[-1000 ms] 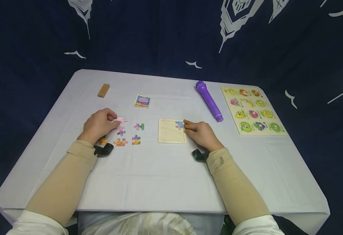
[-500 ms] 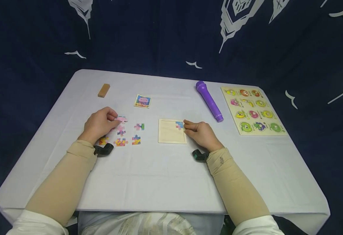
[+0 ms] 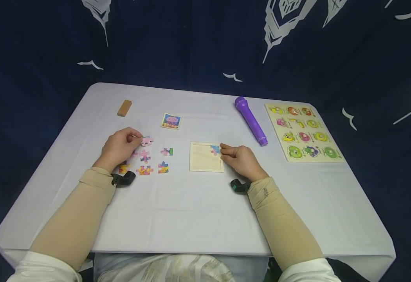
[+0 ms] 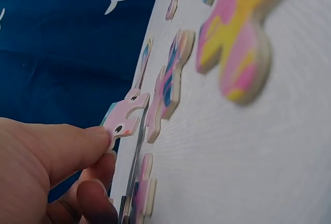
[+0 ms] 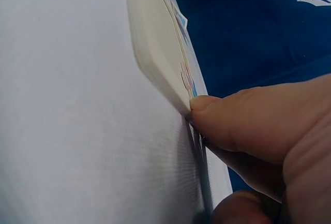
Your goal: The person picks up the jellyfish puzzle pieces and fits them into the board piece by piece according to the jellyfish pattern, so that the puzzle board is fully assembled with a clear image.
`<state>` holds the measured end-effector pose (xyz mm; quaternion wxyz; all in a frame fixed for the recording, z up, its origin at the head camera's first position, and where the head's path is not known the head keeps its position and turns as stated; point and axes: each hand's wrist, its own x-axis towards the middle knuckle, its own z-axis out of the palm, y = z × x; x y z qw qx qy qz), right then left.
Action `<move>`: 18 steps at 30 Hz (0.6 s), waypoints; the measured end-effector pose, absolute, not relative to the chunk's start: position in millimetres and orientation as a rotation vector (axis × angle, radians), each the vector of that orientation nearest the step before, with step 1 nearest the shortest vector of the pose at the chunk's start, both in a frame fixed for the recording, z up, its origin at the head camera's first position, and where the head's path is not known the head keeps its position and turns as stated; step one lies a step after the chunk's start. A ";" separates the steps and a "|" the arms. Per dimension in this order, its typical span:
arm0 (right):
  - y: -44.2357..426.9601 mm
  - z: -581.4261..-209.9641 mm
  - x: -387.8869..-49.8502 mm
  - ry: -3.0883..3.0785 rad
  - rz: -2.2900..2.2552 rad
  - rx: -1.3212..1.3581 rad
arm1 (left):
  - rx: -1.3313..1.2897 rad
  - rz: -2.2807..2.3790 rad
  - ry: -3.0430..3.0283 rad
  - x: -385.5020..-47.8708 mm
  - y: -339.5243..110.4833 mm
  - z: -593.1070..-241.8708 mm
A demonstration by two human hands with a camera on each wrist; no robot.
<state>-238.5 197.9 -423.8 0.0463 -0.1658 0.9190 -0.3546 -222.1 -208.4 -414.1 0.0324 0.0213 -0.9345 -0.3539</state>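
Observation:
My left hand [image 3: 121, 145] pinches a pink jigsaw piece with two printed eyes [image 4: 124, 115] between thumb and fingers. In the left wrist view the piece is tilted up off the white cloth. Several other jigsaw pieces lie near it, among them a pink one [image 3: 144, 156], a yellow-pink one [image 3: 144, 170] and a pink-green one [image 3: 167, 151]. At the centre lies a square wooden puzzle tray [image 3: 200, 166], with one blue-pink piece [image 3: 215, 149] in its upper right corner. My right hand [image 3: 242, 160] grips the tray's right edge, its thumb [image 5: 212, 110] against the rim.
A small picture card [image 3: 171, 121] lies behind the pieces, and a wooden block [image 3: 124, 108] at the back left. Behind the tray on the right are a purple toy microphone [image 3: 250, 120] and a fruit puzzle board [image 3: 279, 149]. A dark patterned curtain [image 3: 177, 47] hangs beyond the table.
My left hand has risen slightly with the pink piece, which now tilts so its eyes show. The right hand and the tray have stayed in place.

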 end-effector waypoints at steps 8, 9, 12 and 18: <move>198.2 -424.7 -238.8 2.799 -1.091 -0.493 | 0.079 -1.239 -2.798 -221.7 -207.5 -411.3; 198.1 -424.9 -238.9 2.798 -1.092 -0.491 | 0.077 -1.252 -2.789 -221.8 -207.4 -411.2; 198.0 -424.5 -238.6 2.797 -1.093 -0.489 | 0.065 -1.288 -2.768 -222.5 -206.7 -412.3; 196.6 -422.3 -237.4 2.797 -1.089 -0.493 | 0.049 -1.352 -2.757 -221.4 -202.9 -411.2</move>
